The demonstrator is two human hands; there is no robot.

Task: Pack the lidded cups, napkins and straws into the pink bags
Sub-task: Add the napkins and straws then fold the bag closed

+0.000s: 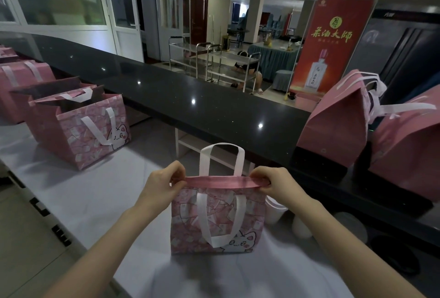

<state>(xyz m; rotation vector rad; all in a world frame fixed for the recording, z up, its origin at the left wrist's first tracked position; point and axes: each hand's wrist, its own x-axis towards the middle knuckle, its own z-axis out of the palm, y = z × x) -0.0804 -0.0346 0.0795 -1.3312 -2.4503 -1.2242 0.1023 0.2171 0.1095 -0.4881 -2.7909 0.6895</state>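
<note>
A pink bag [217, 221] with a cat print and white handles stands upright on the white tablecloth in front of me. My left hand [163, 184] pinches the left end of its folded top edge. My right hand [273, 183] pinches the right end of the same edge. The bag's mouth is pressed flat, so its contents are hidden. Two white lidded cups [276, 210] stand on the cloth just right of the bag, partly behind my right forearm. I see no napkins or straws.
An open pink bag [78, 128] stands at the left, with more pink bags [21, 83] behind it. Two folded pink bags [338, 119] sit on the black counter [190, 93] at the right. Dark round objects [392, 252] lie under the counter.
</note>
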